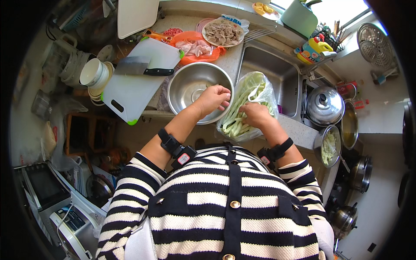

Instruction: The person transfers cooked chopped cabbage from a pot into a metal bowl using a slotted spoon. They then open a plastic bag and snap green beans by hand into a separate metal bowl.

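Note:
A wide stainless steel bowl [182,87] stands on the counter's front edge, with a small pale piece in it. My left hand [214,99] hovers over the bowl's right part, its fingers loosely curled; whether something small is between them is hard to see. Right beside the bowl, a clear plastic bag [271,87] lies open, full of long pale-green beans [237,120]. My right hand [256,113] is in among the beans at the bag's right side, fingers bent onto them. Black straps with small devices circle both forearms.
A cleaver [133,66] rests on a white cutting board [136,87] at left. Behind the bowl are an orange bag of raw meat [195,48] and a plate of sliced meat [224,32]. At right are the sink [269,61], a lidded pot [325,105] and a bowl of greens [330,146].

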{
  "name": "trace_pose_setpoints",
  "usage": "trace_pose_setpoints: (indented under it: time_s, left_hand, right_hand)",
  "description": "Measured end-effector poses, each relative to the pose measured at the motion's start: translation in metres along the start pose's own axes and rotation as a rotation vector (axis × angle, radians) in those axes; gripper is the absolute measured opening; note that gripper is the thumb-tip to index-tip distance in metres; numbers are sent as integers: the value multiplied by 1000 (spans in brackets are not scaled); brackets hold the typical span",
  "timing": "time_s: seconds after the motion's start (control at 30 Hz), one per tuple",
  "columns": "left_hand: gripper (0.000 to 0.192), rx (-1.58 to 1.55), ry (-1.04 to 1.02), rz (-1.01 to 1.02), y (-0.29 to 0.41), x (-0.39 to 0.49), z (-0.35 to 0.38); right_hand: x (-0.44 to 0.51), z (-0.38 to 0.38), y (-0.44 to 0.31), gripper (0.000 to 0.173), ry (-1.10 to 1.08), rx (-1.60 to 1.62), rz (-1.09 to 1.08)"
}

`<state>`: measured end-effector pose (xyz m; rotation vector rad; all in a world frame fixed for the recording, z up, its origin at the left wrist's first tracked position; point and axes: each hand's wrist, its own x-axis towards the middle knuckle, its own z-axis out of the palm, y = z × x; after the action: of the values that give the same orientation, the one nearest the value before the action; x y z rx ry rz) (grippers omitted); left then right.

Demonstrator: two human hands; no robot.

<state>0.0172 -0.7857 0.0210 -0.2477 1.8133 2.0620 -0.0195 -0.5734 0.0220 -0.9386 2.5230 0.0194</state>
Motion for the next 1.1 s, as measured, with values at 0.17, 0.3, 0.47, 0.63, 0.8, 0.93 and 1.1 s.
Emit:
trace_pose_setpoints:
  time_s: [0.17, 0.3, 0.47, 0.63, 0.8, 0.93, 1.1]
  left_hand:
    - [32, 51, -102, -14, 3, -5, -3]
    - [33, 67, -181, -7, -2, -6, 2]
    - [38, 114, -270, 3, -10, -5, 10]
    - [26, 211, -292, -8, -7, -4, 18]
    - [20, 189, -401, -75, 2, -9, 17]
    - [22, 123, -397, -26, 7, -11, 18]
    - [25, 130, -362, -16, 16, -16, 18]
  right_hand:
    - [-8, -12, 3, 22, 146, 422, 51]
    - [-11, -40, 1, 21, 284, 962, -17]
    - [-24, -78, -2, 15, 473, 1395, -77]
    - [-28, -90, -2, 17, 709, 1683, -28]
    - [-26, -87, 6, 17, 840, 1816, 42]
    - [-24, -82, 7, 18, 910, 1827, 56]
    - [-22, -82, 6, 18, 983, 1778, 96]
